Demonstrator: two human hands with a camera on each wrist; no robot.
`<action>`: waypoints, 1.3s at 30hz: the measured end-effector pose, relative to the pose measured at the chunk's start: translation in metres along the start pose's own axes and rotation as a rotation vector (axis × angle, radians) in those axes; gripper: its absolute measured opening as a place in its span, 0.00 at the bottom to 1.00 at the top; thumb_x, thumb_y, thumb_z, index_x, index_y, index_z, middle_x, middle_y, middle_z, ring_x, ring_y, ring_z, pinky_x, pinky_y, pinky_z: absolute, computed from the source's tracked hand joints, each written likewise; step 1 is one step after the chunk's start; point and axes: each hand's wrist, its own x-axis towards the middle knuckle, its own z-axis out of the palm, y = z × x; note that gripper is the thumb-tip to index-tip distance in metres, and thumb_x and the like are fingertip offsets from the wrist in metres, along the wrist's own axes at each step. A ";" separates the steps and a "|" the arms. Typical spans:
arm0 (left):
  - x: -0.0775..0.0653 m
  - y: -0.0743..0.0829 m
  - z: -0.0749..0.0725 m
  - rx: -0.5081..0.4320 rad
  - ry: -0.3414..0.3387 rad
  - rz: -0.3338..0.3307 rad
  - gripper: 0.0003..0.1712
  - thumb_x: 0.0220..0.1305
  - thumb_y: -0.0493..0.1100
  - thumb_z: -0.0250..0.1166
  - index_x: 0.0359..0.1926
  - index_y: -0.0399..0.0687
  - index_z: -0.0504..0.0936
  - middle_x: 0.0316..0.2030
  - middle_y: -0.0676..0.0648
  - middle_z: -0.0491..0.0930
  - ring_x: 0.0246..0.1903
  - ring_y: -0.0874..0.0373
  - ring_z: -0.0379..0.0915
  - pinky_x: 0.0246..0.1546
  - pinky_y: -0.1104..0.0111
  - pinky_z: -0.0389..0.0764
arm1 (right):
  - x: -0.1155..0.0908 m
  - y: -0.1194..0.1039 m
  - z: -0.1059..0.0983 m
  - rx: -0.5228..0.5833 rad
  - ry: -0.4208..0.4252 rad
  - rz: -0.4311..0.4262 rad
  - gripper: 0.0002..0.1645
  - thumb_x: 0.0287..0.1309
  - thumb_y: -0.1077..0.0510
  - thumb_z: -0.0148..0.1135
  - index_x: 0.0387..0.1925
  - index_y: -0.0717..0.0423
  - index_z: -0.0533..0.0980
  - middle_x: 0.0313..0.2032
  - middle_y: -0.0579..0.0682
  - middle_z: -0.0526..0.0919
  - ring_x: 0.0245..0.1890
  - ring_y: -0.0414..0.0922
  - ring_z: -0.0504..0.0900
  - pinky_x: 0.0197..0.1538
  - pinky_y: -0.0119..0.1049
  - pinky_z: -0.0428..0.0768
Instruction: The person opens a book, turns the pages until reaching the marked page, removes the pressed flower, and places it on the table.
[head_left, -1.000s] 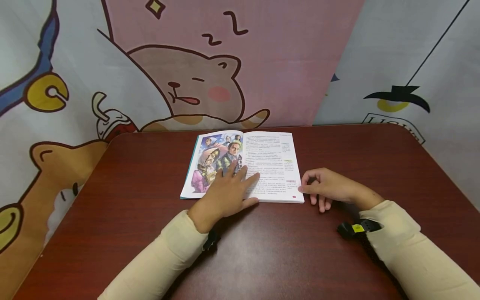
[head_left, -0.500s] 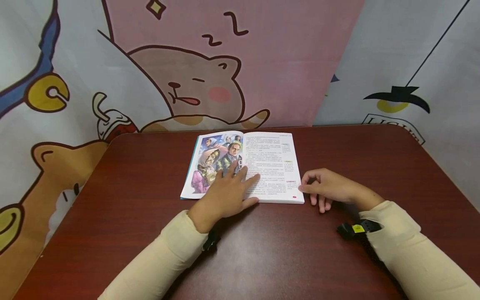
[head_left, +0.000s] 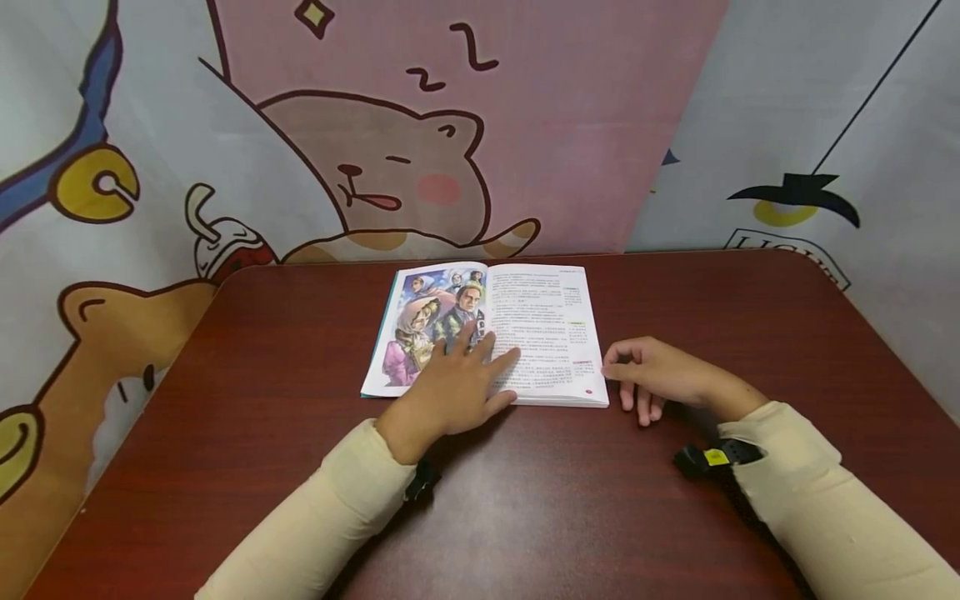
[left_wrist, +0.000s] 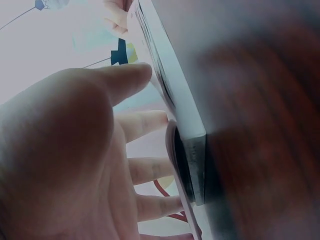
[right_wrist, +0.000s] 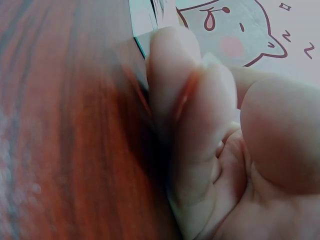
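An open book [head_left: 536, 304] lies on the dark red-brown table, with a colour illustration on its left page and printed text on its right page. My left hand [head_left: 453, 385] rests spread over the lower middle of the book, across the fold. In the left wrist view its straight fingers [left_wrist: 147, 167] touch the page surface. At the lower right edge of the book, my right hand [head_left: 660, 371] pinches the page edge between thumb and forefinger, its other fingers lower beside the book. The right wrist view shows the fingertips [right_wrist: 175, 47] close up, covering most of the book.
The table [head_left: 570, 508] has rounded far corners. Behind it hangs a cloth [head_left: 585, 125] printed with cartoon animals. Long beige sleeves [head_left: 337, 492] cover both forearms, and a black strap [head_left: 712, 457] sits at the right wrist.
The right thumb has shifted slightly up and outward at the page edge, and the lower right page corner has moved up a little. The left hand keeps its place.
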 end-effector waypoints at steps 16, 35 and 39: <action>0.001 -0.001 0.002 -0.005 0.012 0.013 0.32 0.76 0.58 0.49 0.77 0.64 0.60 0.75 0.42 0.62 0.76 0.36 0.49 0.66 0.35 0.62 | 0.000 0.002 0.000 0.025 -0.004 0.016 0.18 0.74 0.50 0.53 0.47 0.63 0.72 0.20 0.53 0.80 0.12 0.45 0.81 0.17 0.37 0.79; 0.001 0.001 0.000 -0.029 0.046 0.015 0.26 0.79 0.54 0.44 0.74 0.64 0.65 0.72 0.41 0.66 0.75 0.34 0.52 0.65 0.35 0.64 | 0.000 0.002 0.000 0.028 -0.010 -0.006 0.18 0.73 0.50 0.54 0.46 0.64 0.71 0.20 0.53 0.80 0.11 0.45 0.81 0.16 0.37 0.79; 0.003 0.001 0.001 -0.020 0.037 0.000 0.26 0.80 0.53 0.43 0.75 0.64 0.64 0.72 0.42 0.65 0.75 0.36 0.52 0.65 0.35 0.64 | 0.000 0.002 -0.001 0.027 -0.010 -0.013 0.18 0.73 0.50 0.54 0.46 0.64 0.71 0.20 0.53 0.79 0.11 0.45 0.81 0.16 0.38 0.79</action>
